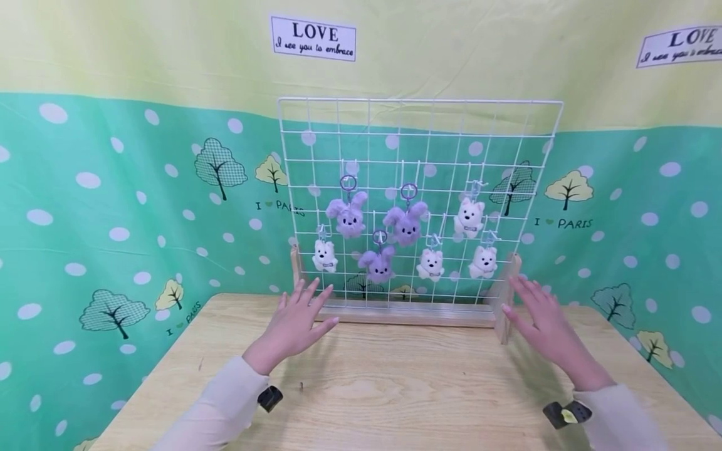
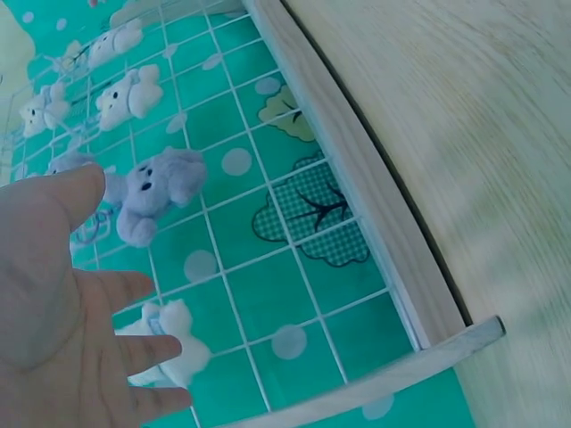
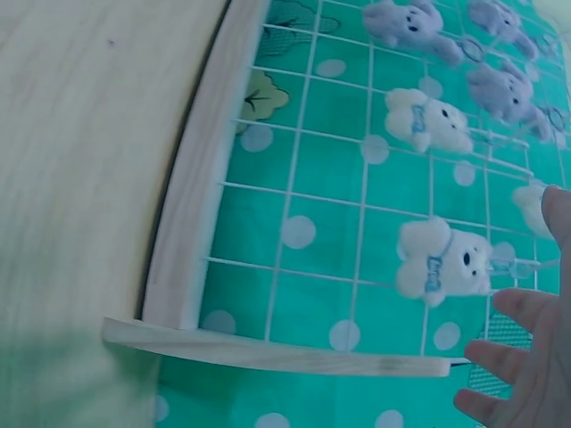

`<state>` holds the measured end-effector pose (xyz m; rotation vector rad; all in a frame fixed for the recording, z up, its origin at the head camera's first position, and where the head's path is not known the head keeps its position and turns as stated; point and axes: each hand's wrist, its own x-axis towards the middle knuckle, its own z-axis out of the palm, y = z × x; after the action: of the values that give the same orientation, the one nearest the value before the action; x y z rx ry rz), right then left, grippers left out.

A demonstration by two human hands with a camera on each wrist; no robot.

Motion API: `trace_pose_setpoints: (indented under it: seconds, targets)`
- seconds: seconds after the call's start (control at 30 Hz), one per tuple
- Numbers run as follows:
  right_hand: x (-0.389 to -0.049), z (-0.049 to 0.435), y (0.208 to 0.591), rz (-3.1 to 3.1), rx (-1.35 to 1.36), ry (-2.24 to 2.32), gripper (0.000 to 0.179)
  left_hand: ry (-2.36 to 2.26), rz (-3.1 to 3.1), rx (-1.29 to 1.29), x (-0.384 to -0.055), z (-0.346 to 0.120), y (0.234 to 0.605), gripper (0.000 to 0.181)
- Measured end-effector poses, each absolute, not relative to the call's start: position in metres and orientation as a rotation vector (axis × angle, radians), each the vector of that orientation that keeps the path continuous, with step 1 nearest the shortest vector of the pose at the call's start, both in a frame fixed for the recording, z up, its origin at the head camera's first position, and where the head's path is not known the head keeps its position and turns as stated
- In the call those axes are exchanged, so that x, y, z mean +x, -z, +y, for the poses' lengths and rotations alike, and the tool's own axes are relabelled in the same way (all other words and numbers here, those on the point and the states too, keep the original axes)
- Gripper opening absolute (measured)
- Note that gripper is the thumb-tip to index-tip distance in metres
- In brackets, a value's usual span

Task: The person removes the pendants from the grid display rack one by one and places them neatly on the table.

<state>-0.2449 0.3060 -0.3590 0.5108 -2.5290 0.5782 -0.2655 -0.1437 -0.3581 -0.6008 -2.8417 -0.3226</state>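
Note:
A white wire grid rack [image 1: 417,134] stands upright on a wooden base, hung with plush keychains. Three are purple rabbits, among them one low in the middle [image 1: 378,265]; several are white bears, such as the one at the lower right [image 1: 483,262]. My left hand [image 1: 293,326] is spread in front of the rack's left end, nearest the lower left white bear [image 1: 324,257]. At the right end, my right hand [image 1: 544,322] has its fingers extended beside the wooden upright [image 1: 506,300]; whether they touch it I cannot tell. Neither hand holds anything.
Beneath the rack is a light wooden table [image 1: 383,388]. A green and yellow curtain [image 1: 141,207] with trees and dots hangs behind and at both sides. Dark wrist straps [image 1: 271,398] sit on both wrists.

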Motion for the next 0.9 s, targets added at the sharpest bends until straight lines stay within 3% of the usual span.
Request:
trace_pose_setpoints:
  seconds: [0.53, 0.9]
  targets:
    - [-0.260, 0.315, 0.328, -2.427, 0.528, -0.741, 0.054, 0.425, -2.692, -0.676, -0.270, -0.147, 0.335, 0.065]
    - [-0.266, 0.310, 0.307, -2.421, 0.349, -0.877, 0.058, 0.722, -2.592, -0.668, -0.276, -0.154, 0.320, 0.061]
